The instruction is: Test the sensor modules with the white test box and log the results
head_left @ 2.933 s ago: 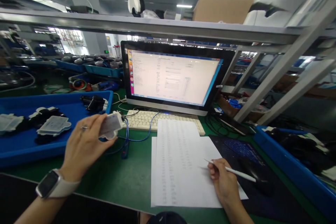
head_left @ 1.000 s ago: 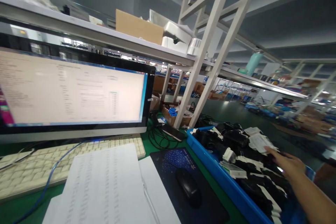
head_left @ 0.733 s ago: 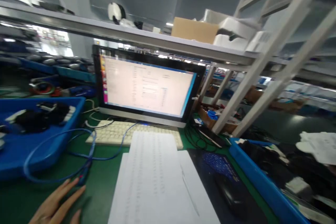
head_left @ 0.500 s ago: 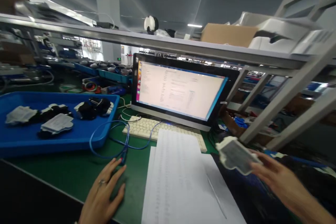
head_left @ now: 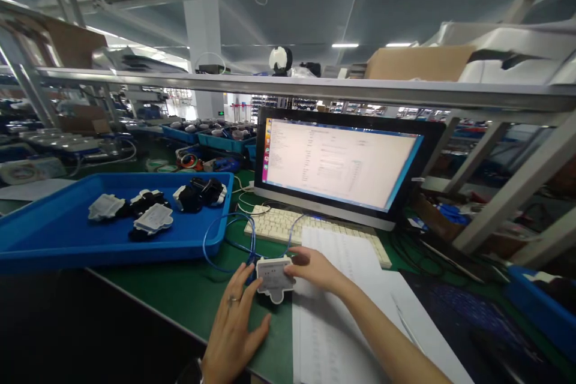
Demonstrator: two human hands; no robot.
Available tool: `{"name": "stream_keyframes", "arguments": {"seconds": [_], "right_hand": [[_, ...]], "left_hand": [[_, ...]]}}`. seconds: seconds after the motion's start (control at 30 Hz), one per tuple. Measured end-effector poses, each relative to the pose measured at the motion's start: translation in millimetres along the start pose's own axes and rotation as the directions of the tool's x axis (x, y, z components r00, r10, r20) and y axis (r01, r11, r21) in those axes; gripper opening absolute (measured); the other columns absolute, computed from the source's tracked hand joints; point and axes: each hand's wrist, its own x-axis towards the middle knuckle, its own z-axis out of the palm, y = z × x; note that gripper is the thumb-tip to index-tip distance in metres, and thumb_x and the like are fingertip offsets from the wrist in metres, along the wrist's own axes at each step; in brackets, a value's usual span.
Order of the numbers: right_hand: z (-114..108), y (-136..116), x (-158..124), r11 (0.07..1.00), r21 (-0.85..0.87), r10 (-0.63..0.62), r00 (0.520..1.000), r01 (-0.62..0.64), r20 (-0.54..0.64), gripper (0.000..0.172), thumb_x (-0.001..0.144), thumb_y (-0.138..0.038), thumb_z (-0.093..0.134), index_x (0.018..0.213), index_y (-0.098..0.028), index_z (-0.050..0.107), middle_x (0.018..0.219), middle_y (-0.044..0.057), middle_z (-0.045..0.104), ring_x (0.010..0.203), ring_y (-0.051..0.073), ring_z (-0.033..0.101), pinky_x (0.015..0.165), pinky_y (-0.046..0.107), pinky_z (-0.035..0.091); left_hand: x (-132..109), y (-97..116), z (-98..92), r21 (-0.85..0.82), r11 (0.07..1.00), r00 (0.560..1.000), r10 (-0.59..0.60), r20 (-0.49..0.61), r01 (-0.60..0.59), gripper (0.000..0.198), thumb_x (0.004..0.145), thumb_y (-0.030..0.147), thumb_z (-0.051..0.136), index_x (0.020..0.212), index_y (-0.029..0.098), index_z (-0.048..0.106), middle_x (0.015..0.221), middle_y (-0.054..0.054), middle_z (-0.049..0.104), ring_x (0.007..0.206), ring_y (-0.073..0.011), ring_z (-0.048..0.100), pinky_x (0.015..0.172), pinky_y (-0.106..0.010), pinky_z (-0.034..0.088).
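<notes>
My right hand (head_left: 310, 269) grips a small white-framed device (head_left: 274, 279) by its right side, with a printed grey face and a rounded tab at the lower edge. My left hand (head_left: 236, 315) reaches in from the left, fingers stretched and thumb apart. Its fingertips touch the blue plug (head_left: 250, 276) of a blue cable (head_left: 216, 229) and lie right beside the device's left edge. Similar white and black devices (head_left: 153, 218) lie in a blue tray (head_left: 108, 252) on the left.
A monitor (head_left: 337, 165) stands behind a cream keyboard (head_left: 279, 223). Printed sheets (head_left: 333, 324) with a pen (head_left: 407, 324) on them lie at centre right. Another blue bin (head_left: 540, 306) sits at the far right. A shelf (head_left: 315, 87) crosses above the monitor.
My right hand has carried the device leftward from the right side to my left hand. The left hand stays by the plug. The whole view has shifted somewhat.
</notes>
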Motion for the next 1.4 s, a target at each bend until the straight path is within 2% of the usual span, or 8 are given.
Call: {"name": "stream_keyframes", "arguments": {"seconds": [0.13, 0.23, 0.33, 0.47, 0.6, 0.73, 0.9, 1.4], "right_hand": [[-21, -2, -21, 0.993, -0.07, -0.106, 0.976, 0.094, -0.192, 0.057, 0.065, -0.044, 0.07, 0.116, -0.021, 0.059, 0.118, 0.01, 0.06, 0.102, 0.026, 0.055, 0.083, 0.041, 0.046], [-49, 3, -41, 0.986, 0.001, -0.149, 0.898, 0.165, -0.413, 0.05, 0.066, -0.05, 0.067, 0.106, -0.021, 0.063, 0.106, 0.009, 0.065, 0.091, 0.024, 0.057, 0.072, 0.037, 0.049], [-83, 17, -61, 0.953, 0.228, -0.024, 0.799, 0.2, -0.601, 0.049, 0.058, -0.048, 0.073, 0.097, -0.019, 0.066, 0.092, 0.008, 0.067, 0.08, 0.019, 0.058, 0.061, 0.028, 0.049], [-124, 38, -88, 0.717, 0.629, 0.272, 0.71, 0.3, -0.649, 0.045, 0.054, -0.04, 0.072, 0.092, -0.015, 0.064, 0.073, 0.005, 0.063, 0.059, 0.012, 0.053, 0.044, 0.019, 0.044], [-148, 52, -116, 0.347, 0.813, 0.475, 0.66, 0.468, -0.582, 0.026, 0.076, -0.034, 0.044, 0.084, -0.014, 0.059, 0.052, -0.002, 0.045, 0.038, 0.008, 0.039, 0.03, 0.018, 0.034], [-155, 61, -133, 0.308, 0.724, 0.426, 0.591, 0.617, -0.685, 0.026, 0.086, -0.023, 0.028, 0.069, -0.02, 0.048, 0.043, -0.005, 0.032, 0.032, 0.008, 0.03, 0.027, 0.019, 0.031], [-151, 66, -132, 0.32, 0.724, 0.411, 0.599, 0.611, -0.687, 0.022, 0.082, -0.024, 0.034, 0.061, -0.022, 0.035, 0.043, -0.007, 0.026, 0.031, 0.008, 0.025, 0.026, 0.021, 0.028], [-145, 62, -129, 0.185, 0.761, 0.453, 0.633, 0.621, -0.627, 0.027, 0.083, -0.027, 0.036, 0.057, -0.021, 0.03, 0.043, -0.008, 0.022, 0.032, 0.008, 0.022, 0.03, 0.022, 0.019]], "left_hand": [[13, 10, 6.0, -0.003, 1.0, 1.0, 0.023, 0.014, -0.023, 0.05, 0.078, 0.025, 0.06, 0.126, 0.022, 0.044, 0.142, -0.012, 0.036, 0.132, -0.0313, 0.033, 0.098, -0.049, 0.045], [22, 14, 14.7, 0.008, 0.999, 0.999, 0.036, 0.022, -0.036, 0.048, 0.076, 0.028, 0.064, 0.121, 0.022, 0.05, 0.143, -0.013, 0.034, 0.13, -0.0337, 0.035, 0.097, -0.05, 0.046], [27, 14, 23.4, 0.008, 0.998, 0.998, 0.064, 0.001, -0.064, 0.034, 0.076, 0.026, 0.064, 0.108, 0.019, 0.057, 0.14, -0.016, 0.037, 0.125, -0.0333, 0.042, 0.094, -0.048, 0.049], [30, 10, 27.4, -0.012, 0.995, 0.995, 0.096, -0.009, -0.096, 0.027, 0.078, 0.022, 0.061, 0.104, 0.016, 0.058, 0.137, -0.018, 0.039, 0.125, -0.0338, 0.042, 0.094, -0.047, 0.049], [34, 4, 24.6, -0.059, 0.99, 0.992, 0.125, 0.004, -0.125, 0.026, 0.077, 0.02, 0.061, 0.102, 0.017, 0.057, 0.137, -0.018, 0.039, 0.125, -0.0331, 0.042, 0.094, -0.046, 0.05], [36, 0, 22.8, -0.067, 0.988, 0.99, 0.138, 0.014, -0.136, 0.026, 0.078, 0.021, 0.061, 0.103, 0.017, 0.056, 0.135, -0.018, 0.041, 0.124, -0.0325, 0.043, 0.093, -0.047, 0.051], [37, -2, 22.6, -0.061, 0.982, 0.984, 0.177, 0.002, -0.177, 0.028, 0.079, 0.021, 0.061, 0.105, 0.015, 0.055, 0.135, -0.019, 0.041, 0.123, -0.033, 0.043, 0.091, -0.048, 0.052], [39, -6, 22.8, -0.03, 0.974, 0.975, 0.222, -0.031, -0.222, 0.027, 0.082, 0.026, 0.057, 0.108, 0.017, 0.054, 0.134, -0.017, 0.044, 0.122, -0.0317, 0.046, 0.088, -0.047, 0.054]]}}
